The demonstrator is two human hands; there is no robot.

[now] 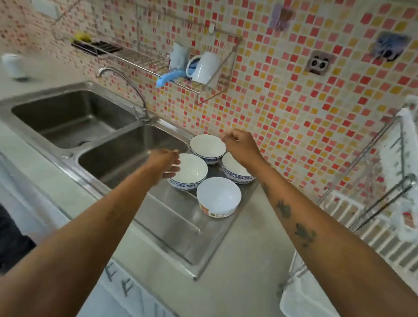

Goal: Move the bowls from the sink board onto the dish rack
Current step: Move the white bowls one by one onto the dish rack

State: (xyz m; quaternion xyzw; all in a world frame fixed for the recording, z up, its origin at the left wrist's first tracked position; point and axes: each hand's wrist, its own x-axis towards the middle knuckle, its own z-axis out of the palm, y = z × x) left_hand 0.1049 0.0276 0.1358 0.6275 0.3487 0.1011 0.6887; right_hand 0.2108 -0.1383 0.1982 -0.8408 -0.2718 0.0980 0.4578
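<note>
Four bowls sit close together at the far end of the steel sink board (181, 223), just right of the double sink (114, 152). Three carry a blue pattern round the outside: the back bowl (207, 148) nearest the tiled wall, the right bowl (235, 170) beside it, and the left bowl (190, 173) by the sink's edge. The front bowl (218, 196) has a coloured band instead and stands nearest the person; all four are upright and look empty. Both bare arms stretch out over the counter. The left hand (166, 162) is over the near rim of the left bowl, fingers loosely spread and apart, and through the blur I can't tell whether it is touching the rim; it holds nothing. The right hand (238, 143) hangs above the gap between the back bowl and the right bowl, fingers curled in towards the thumb, closed on nothing that I can see. The white dish rack (388, 233) stands on the counter well to the right, against the mosaic wall, with no bowl visible on it. Above the tap (122, 82) a wire wall shelf (141, 56) holds a white mug (204, 68)
</note>
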